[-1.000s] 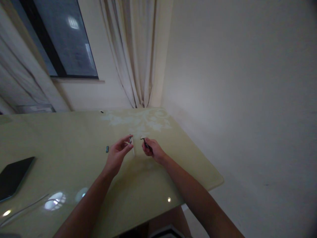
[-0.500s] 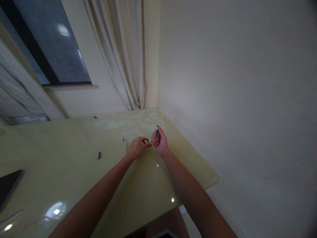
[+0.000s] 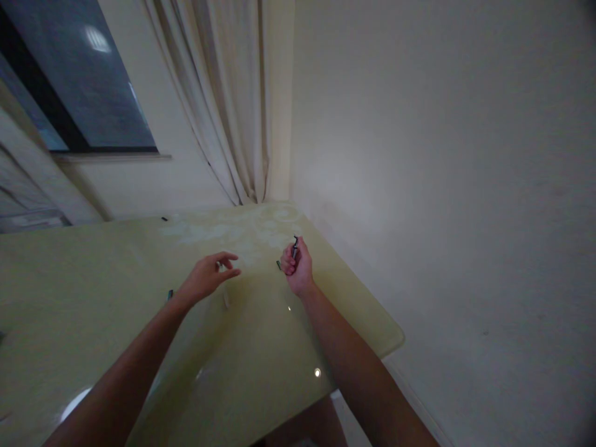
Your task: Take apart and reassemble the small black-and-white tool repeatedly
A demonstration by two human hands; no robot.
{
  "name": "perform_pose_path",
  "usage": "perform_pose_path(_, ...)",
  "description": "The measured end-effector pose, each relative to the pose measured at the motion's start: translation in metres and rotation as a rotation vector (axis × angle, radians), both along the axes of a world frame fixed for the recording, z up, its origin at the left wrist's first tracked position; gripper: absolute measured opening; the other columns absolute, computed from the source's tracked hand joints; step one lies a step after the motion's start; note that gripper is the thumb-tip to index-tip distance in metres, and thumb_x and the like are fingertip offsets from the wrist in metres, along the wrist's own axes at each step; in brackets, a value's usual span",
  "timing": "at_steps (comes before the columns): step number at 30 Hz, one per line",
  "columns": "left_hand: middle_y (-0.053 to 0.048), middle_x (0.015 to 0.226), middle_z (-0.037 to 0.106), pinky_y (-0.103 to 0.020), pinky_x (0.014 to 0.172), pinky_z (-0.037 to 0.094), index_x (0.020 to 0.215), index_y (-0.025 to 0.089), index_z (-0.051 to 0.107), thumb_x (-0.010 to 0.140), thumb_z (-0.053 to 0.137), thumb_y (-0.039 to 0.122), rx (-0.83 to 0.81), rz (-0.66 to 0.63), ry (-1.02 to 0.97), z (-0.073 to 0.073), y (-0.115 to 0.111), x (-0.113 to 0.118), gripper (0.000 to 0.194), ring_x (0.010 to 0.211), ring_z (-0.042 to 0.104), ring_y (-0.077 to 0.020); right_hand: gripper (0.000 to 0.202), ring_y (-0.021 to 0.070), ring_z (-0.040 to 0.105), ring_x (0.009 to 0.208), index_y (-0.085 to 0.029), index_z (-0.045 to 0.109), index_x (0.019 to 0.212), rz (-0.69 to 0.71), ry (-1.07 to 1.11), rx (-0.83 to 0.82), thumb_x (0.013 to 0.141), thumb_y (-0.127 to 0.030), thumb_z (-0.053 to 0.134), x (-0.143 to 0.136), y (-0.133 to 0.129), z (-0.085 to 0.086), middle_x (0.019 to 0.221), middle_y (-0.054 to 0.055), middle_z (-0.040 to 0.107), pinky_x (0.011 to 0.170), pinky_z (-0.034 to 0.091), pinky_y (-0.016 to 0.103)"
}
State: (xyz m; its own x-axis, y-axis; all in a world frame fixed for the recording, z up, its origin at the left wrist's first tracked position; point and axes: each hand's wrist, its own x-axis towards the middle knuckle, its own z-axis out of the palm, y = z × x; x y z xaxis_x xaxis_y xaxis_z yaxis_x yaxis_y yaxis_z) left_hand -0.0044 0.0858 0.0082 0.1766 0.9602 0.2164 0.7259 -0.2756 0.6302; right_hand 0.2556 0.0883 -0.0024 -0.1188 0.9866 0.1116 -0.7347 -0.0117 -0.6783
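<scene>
My left hand [image 3: 209, 276] hovers over the table with thumb and fingers apart and nothing between them. Beneath it lies a thin white stick [image 3: 226, 300], mostly covered by the hand. My right hand [image 3: 298, 267] is closed around a small dark and silver tool [image 3: 295, 249] whose hooked black tip sticks out above the fingers; its exact kind is unclear. Just left of the right hand, a small dark piece [image 3: 279, 265] rests on the table. Another small dark green piece [image 3: 170, 295] lies by my left wrist, partly hidden by the forearm.
The pale yellow-green tabletop [image 3: 261, 347] has its right edge close to the wall [image 3: 419, 186]. A small black object [image 3: 164, 218] lies near the back edge. Behind the table hang a curtain [image 3: 237, 112] and a window [image 3: 107, 81].
My left hand has let go of the small dark piece and moved left, over the white stick. My right hand keeps hold of the tool. The view has shifted slightly to the right.
</scene>
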Motion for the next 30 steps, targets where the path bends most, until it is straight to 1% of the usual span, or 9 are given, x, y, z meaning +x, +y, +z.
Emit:
perform_pose_path(3, -0.009, 0.094, 0.078, -0.034, 0.068, 0.05, 0.104, 0.02, 0.079, 0.063, 0.075, 0.064, -0.016, 0.2, 0.023, -0.007, -0.022, -0.075, 0.06, 0.066, 0.061, -0.0212, 0.059, 0.0067, 0.015, 0.04, -0.022, 0.045, 0.059, 0.018, -0.056, 0.003, 0.085, -0.071, 0.066, -0.003, -0.006, 0.006, 0.047, -0.01, 0.025, 0.039, 0.011, 0.024)
perform_pose_path(5, -0.011, 0.102, 0.079, -0.035, 0.071, 0.054, 0.107, 0.021, 0.079, 0.057, 0.078, 0.066, -0.085, 0.291, -0.006, -0.016, -0.037, -0.112, 0.067, 0.077, 0.067, -0.0261, 0.059, 0.007, 0.014, 0.041, -0.022, 0.046, 0.06, 0.042, -0.116, -0.004, 0.087, -0.072, 0.063, -0.007, -0.013, 0.01, 0.048, -0.01, 0.024, 0.04, 0.011, 0.024)
perform_pose_path(8, -0.012, 0.105, 0.079, -0.038, 0.074, 0.057, 0.112, 0.023, 0.079, 0.051, 0.081, 0.067, -0.187, 0.323, -0.056, -0.027, -0.049, -0.141, 0.076, 0.083, 0.071, -0.0295, 0.058, 0.0072, 0.014, 0.042, -0.022, 0.046, 0.063, 0.089, -0.166, 0.01, 0.09, -0.072, 0.061, -0.013, -0.025, 0.015, 0.05, -0.01, 0.023, 0.041, 0.011, 0.025)
perform_pose_path(11, -0.011, 0.103, 0.078, -0.039, 0.075, 0.058, 0.109, 0.023, 0.08, 0.049, 0.082, 0.065, -0.199, 0.291, -0.054, -0.033, -0.048, -0.146, 0.074, 0.081, 0.07, -0.0291, 0.057, 0.0069, 0.014, 0.043, -0.022, 0.048, 0.064, 0.149, -0.193, 0.038, 0.089, -0.071, 0.063, -0.022, -0.037, 0.016, 0.051, -0.01, 0.023, 0.042, 0.01, 0.025)
perform_pose_path(17, -0.009, 0.095, 0.073, -0.037, 0.076, 0.055, 0.091, 0.024, 0.079, 0.06, 0.076, 0.065, -0.083, 0.236, -0.018, -0.03, -0.048, -0.126, 0.052, 0.077, 0.066, -0.0262, 0.059, 0.0053, 0.013, 0.043, -0.021, 0.05, 0.063, 0.207, -0.314, 0.02, 0.081, -0.073, 0.07, -0.03, -0.045, 0.009, 0.051, -0.011, 0.024, 0.043, 0.006, 0.025)
perform_pose_path(20, -0.008, 0.1, 0.068, -0.034, 0.073, 0.054, 0.102, 0.024, 0.076, 0.078, 0.07, 0.06, 0.079, 0.131, -0.06, -0.019, -0.06, -0.089, 0.043, 0.082, 0.063, -0.0242, 0.051, 0.0049, 0.016, 0.044, -0.018, 0.061, 0.07, 0.214, -0.469, 0.007, 0.078, -0.066, 0.078, -0.033, -0.048, 0.007, 0.053, -0.011, 0.027, 0.044, 0.007, 0.026)
perform_pose_path(22, -0.008, 0.109, 0.065, -0.031, 0.068, 0.053, 0.116, 0.026, 0.072, 0.088, 0.066, 0.052, 0.16, 0.038, -0.132, -0.011, -0.071, -0.057, 0.038, 0.087, 0.062, -0.0226, 0.047, 0.0051, 0.018, 0.046, -0.015, 0.072, 0.084, 0.238, -0.544, 0.021, 0.077, -0.061, 0.082, -0.035, -0.051, 0.006, 0.055, -0.011, 0.029, 0.045, 0.008, 0.026)
perform_pose_path(25, -0.007, 0.113, 0.062, -0.033, 0.079, 0.055, 0.126, 0.028, 0.066, 0.097, 0.062, 0.04, 0.234, -0.107, -0.24, -0.006, -0.085, -0.015, 0.032, 0.09, 0.06, -0.02, 0.051, 0.0056, 0.02, 0.048, -0.013, 0.079, 0.102, 0.323, -0.586, 0.064, 0.079, -0.059, 0.081, -0.038, -0.055, 0.006, 0.057, -0.011, 0.029, 0.046, 0.01, 0.026)
perform_pose_path(30, -0.006, 0.117, 0.059, -0.034, 0.09, 0.053, 0.133, 0.03, 0.062, 0.101, 0.061, 0.033, 0.252, -0.227, -0.317, -0.01, -0.097, 0.013, 0.033, 0.092, 0.059, -0.0181, 0.042, 0.0054, 0.02, 0.046, -0.014, 0.079, 0.096, 0.41, -0.56, 0.138, 0.079, -0.052, 0.084, -0.041, -0.06, 0.005, 0.051, -0.011, 0.031, 0.047, 0.012, 0.026)
